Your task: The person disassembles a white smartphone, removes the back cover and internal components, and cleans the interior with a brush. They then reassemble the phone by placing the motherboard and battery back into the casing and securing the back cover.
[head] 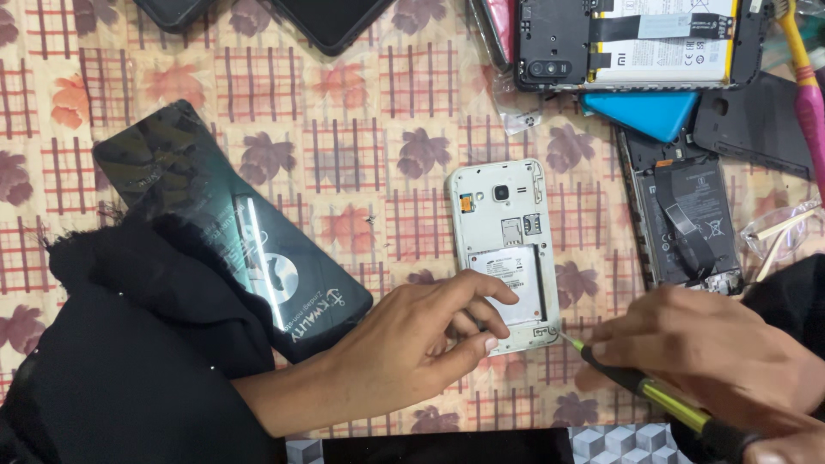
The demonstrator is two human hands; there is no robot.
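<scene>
Head view shows a white phone [505, 249], back cover off, lying mid-table [361, 129] on a floral cloth. Left hand [412, 344] steadies its lower edge with its fingers; right hand [713, 352] is clenched around a yellow-black screwdriver [653, 393], tip touching the phone's bottom corner.

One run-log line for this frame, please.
left hand steadies opened white phone | right hand holds screwdriver, tip at phone's lower corner | floral tablecloth

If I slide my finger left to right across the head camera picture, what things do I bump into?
Shiny black box → left hand → white opened phone → screwdriver in the right hand.
</scene>
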